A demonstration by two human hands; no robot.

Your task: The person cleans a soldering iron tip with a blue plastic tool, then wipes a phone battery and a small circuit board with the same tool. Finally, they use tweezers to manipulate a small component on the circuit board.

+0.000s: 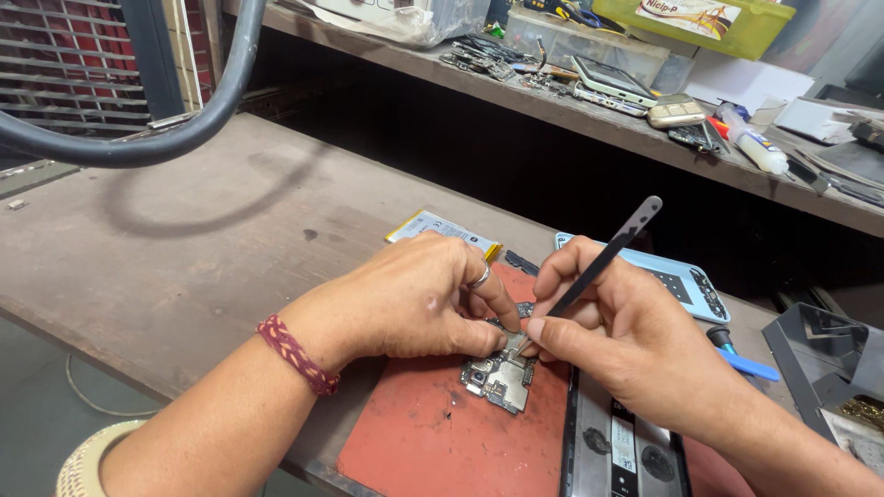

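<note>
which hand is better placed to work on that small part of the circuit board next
Probably the right hand: it holds the tweezers, tips down at the circuit board. The left hand just pins the board on the red mat.

circuit board [498, 377]: small, silver-grey, studded with chips, flat on red mat, top edge pinned under fingers | tweezers [603, 259]: slim, dark metal, tilted up to the right, tip touching board's upper edge
</note>
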